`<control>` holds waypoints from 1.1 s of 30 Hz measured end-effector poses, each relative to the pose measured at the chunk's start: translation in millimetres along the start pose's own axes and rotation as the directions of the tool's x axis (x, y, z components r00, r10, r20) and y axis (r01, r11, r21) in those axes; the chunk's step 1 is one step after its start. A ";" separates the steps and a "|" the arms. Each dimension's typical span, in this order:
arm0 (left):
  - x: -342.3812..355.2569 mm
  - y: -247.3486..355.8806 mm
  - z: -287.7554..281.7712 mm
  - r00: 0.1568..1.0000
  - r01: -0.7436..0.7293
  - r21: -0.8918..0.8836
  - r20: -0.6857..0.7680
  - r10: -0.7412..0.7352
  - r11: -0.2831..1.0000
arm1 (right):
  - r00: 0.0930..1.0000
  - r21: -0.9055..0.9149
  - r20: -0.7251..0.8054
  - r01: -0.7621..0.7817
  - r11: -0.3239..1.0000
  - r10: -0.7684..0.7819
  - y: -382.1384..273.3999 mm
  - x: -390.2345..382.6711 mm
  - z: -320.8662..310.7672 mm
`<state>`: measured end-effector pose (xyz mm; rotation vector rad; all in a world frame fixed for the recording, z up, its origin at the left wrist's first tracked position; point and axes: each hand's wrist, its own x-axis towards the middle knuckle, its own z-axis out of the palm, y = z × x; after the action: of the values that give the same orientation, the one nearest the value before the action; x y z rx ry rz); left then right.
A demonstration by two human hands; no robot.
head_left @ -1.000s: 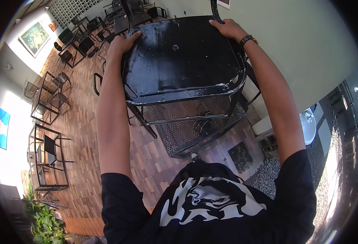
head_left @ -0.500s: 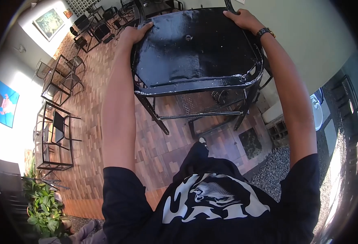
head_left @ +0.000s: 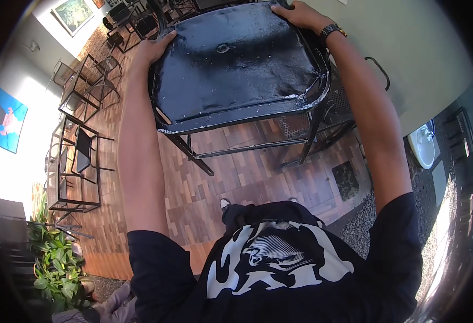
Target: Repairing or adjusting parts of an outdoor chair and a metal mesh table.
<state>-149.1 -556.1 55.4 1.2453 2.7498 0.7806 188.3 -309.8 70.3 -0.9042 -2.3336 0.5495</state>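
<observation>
Head view, and we begin at the far left, where a blue picture (head_left: 5, 119) hangs on the pale wall, out in the open where anyone can see it. Green plants (head_left: 56, 264) crowd the lower corner, by the edge of the floor (head_left: 193, 194), likely put there to leave the walking space free. Next in, a small dark chair (head_left: 83, 148) stands against a black metal frame, well apart from the action.

And here's the left hand (head_left: 153, 51)! Its grip is closed on the side of the black chair (head_left: 236, 59), thumb up on the seat, other fingers hidden. The chair is front and centre, between two outstretched arms, seat facing up, legs pointing down over the floor; it looks lifted, though contact at the rear legs can't be made out. Those long arms probably keep the frame clear of the body.

Across to the right hand (head_left: 303, 16), its grip closed round the opposite far corner, near the upright; taking both sides seems to share the load and level the seat, which tips slightly. A dark wristwatch (head_left: 333, 31) sits just behind it. Below, perforated dark furniture (head_left: 337, 102) shows past the chair, and far right, a white washbasin (head_left: 423, 144).
</observation>
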 end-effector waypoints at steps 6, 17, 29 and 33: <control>-6.9 -113.5 -39.3 0.990 0.124 0.069 0.063 -0.129 0.990 | 0.999 -0.053 0.032 0.045 0.998 -0.043 -41.8 38.1 134.4; -111.7 -292.2 79.4 0.908 0.277 -0.363 -0.205 -0.366 0.890 | 0.959 -0.027 0.236 -0.153 0.988 0.155 -82.6 -11.1 341.6; -253.8 -339.2 289.5 0.560 0.721 -0.633 0.292 -0.776 0.282 | 0.883 0.035 0.469 -0.035 0.999 0.014 -72.5 -26.3 472.0; -266.6 -283.2 347.5 0.448 0.730 -0.676 0.581 -0.679 -0.097 | 0.848 0.040 0.530 0.014 0.999 -0.033 -30.3 -8.9 512.0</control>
<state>-88.7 -752.6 -423.9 -0.4998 1.7204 1.5736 -147.1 -421.7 -301.4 -0.7738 -2.8094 0.9255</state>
